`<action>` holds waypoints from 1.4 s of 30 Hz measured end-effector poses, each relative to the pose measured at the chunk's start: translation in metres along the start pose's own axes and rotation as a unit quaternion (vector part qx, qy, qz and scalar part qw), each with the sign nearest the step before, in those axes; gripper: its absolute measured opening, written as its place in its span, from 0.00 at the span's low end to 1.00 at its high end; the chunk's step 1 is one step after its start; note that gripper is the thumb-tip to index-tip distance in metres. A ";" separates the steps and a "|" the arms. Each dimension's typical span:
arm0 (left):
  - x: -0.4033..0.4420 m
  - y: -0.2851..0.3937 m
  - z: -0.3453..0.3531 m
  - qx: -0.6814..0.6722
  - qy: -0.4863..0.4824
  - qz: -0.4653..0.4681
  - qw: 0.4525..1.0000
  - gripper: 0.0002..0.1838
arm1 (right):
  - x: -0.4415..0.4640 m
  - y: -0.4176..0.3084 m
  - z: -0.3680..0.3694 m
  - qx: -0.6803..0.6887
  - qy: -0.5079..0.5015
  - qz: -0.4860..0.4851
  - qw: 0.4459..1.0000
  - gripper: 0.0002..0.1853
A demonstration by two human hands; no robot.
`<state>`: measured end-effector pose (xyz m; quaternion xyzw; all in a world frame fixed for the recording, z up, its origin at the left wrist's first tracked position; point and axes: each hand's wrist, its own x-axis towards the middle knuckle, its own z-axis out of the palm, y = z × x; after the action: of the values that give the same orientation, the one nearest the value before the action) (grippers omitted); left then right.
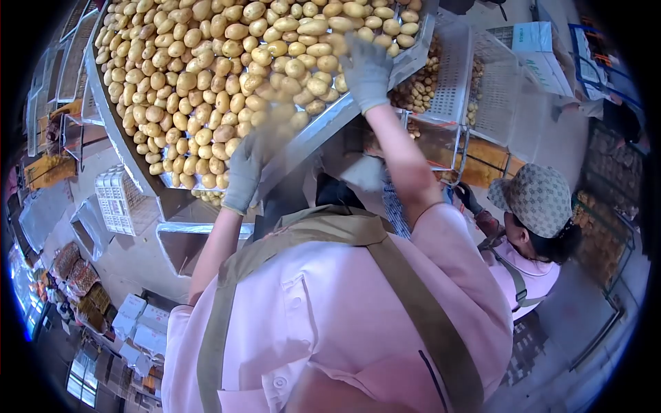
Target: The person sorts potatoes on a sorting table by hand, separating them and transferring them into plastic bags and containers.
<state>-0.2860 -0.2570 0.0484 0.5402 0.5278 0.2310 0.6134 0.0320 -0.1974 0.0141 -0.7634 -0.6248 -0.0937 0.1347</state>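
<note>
Many yellow-brown potatoes (200,82) cover a wide sorting table with a raised metal rim (330,124). My left hand (246,168), in a grey glove, is at the near edge of the potatoes, its fingers smeared by motion. Farther right, my right hand (367,72), also gloved, reaches over the rim with its fingertips against potatoes near the table's right corner. Its fingers look spread, and nothing is seen held in it. A blurred patch of potatoes lies between the two hands.
A person in a patterned cap (537,199) stands at the right. Crates with potatoes (441,82) are beyond the table's right corner. A white plastic basket (120,199) stands on the floor at the left, and an open bin (189,244) sits below the near rim.
</note>
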 end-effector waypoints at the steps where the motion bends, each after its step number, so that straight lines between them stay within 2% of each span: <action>1: 0.001 -0.011 -0.001 0.018 -0.005 0.012 1.000 0.18 | -0.005 -0.005 0.007 0.039 -0.010 0.008 0.999 0.21; 2: 0.002 -0.021 -0.003 0.036 -0.009 0.024 0.999 0.18 | -0.012 -0.014 0.015 0.049 0.002 0.018 0.999 0.16; 3: 0.005 -0.025 -0.004 0.057 -0.016 0.036 0.998 0.18 | -0.016 -0.023 0.029 0.014 -0.082 -0.021 0.996 0.13; 4: 0.010 -0.023 -0.005 0.064 -0.024 0.036 0.997 0.18 | -0.022 -0.041 0.013 0.119 -0.040 -0.037 0.991 0.12; 6: 0.023 -0.011 -0.006 0.079 -0.040 0.037 0.995 0.18 | -0.027 -0.081 -0.006 0.162 0.028 -0.038 0.986 0.18; 9: 0.050 0.015 0.004 0.051 0.004 0.077 0.996 0.15 | -0.027 -0.101 -0.015 0.157 0.003 0.002 0.988 0.21; 12: 0.068 0.040 0.011 0.145 0.036 0.180 0.972 0.15 | -0.030 -0.083 -0.007 0.240 -0.029 -0.010 0.970 0.28; 14: 0.078 0.036 0.007 0.168 0.064 0.168 0.969 0.15 | -0.038 -0.060 0.009 0.330 0.002 0.027 0.944 0.29; 15: 0.077 0.034 0.004 0.091 0.087 0.112 0.986 0.17 | -0.041 -0.052 0.006 0.281 0.008 0.027 0.959 0.29; 16: 0.075 0.030 -0.003 0.187 0.102 0.135 0.968 0.18 | -0.044 -0.046 0.004 0.230 0.016 0.028 0.973 0.29; 17: 0.073 0.023 -0.010 0.281 0.113 0.157 0.940 0.19 | -0.046 -0.043 0.012 0.241 0.013 0.011 0.970 0.30; 19: 0.071 0.007 -0.017 0.442 0.122 0.165 0.873 0.23 | -0.036 -0.067 -0.011 0.209 -0.055 0.029 0.976 0.31; 20: 0.070 0.007 -0.017 0.449 0.117 0.153 0.873 0.23 | -0.034 -0.082 -0.020 0.191 -0.089 0.037 0.977 0.32; 22: 0.073 0.013 -0.017 0.462 0.108 0.133 0.870 0.23 | -0.036 -0.108 -0.012 0.196 -0.077 0.005 0.977 0.30; 23: 0.080 0.000 -0.021 0.416 0.132 0.151 0.887 0.23 | -0.039 -0.123 -0.002 0.208 -0.074 -0.019 0.975 0.30; 24: 0.077 0.007 -0.022 0.296 0.143 0.118 0.937 0.22 | -0.046 -0.135 0.006 0.222 -0.070 -0.044 0.971 0.30; 26: 0.069 0.013 -0.030 0.206 0.235 0.089 0.946 0.20 | -0.059 -0.156 0.017 0.354 -0.068 -0.064 0.931 0.30; 28: 0.043 0.025 -0.037 0.070 0.293 0.058 0.952 0.20 | -0.066 -0.153 -0.015 0.462 -0.060 -0.032 0.884 0.31; 29: 0.017 0.042 -0.030 0.240 0.292 0.180 0.908 0.23 | -0.072 -0.142 -0.031 0.470 -0.068 -0.016 0.880 0.31; 30: -0.002 0.047 -0.019 0.311 0.247 0.215 0.892 0.24 | -0.079 -0.133 -0.047 0.478 -0.077 0.000 0.875 0.31; 31: -0.021 0.052 -0.007 0.375 0.204 0.253 0.868 0.26 | -0.089 -0.129 -0.071 0.606 -0.147 0.124 0.772 0.28; 32: -0.032 0.047 0.009 0.330 0.120 0.233 0.907 0.26 | -0.097 -0.124 -0.087 0.704 -0.211 0.244 0.633 0.26; 33: -0.044 0.042 0.026 0.282 0.041 0.201 0.937 0.26 | -0.116 -0.105 -0.076 0.582 -0.173 0.071 0.791 0.24; 34: -0.056 0.040 0.041 0.214 -0.047 0.186 0.958 0.27 | -0.133 -0.082 -0.065 0.422 -0.122 -0.112 0.891 0.22; 35: -0.070 0.034 0.046 0.260 -0.051 0.243 0.933 0.24 | -0.133 -0.072 -0.088 0.552 -0.264 0.072 0.787 0.24; 36: -0.079 0.026 0.049 0.306 -0.055 0.297 0.903 0.21 | -0.132 -0.059 -0.113 0.633 -0.387 0.253 0.621 0.27; 37: -0.083 0.007 0.043 0.296 -0.030 0.323 0.899 0.22 | -0.133 -0.028 -0.114 0.639 -0.378 0.309 0.594 0.26; 39: -0.105 -0.019 0.019 0.307 0.050 0.171 0.935 0.23 | -0.118 0.032 -0.112 0.660 -0.274 0.383 0.586 0.23; 40: -0.117 -0.026 0.006 0.326 0.084 0.079 0.938 0.24 | -0.104 0.055 -0.109 0.673 -0.176 0.396 0.599 0.20; 42: -0.132 -0.064 -0.016 0.176 0.265 0.029 0.947 0.26 | -0.089 0.122 -0.074 0.486 -0.048 0.348 0.800 0.25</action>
<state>-0.3633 -0.3822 0.0451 0.5739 0.6879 0.2870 0.3392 0.1350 -0.3264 0.0456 -0.7672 -0.2861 0.3121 0.4818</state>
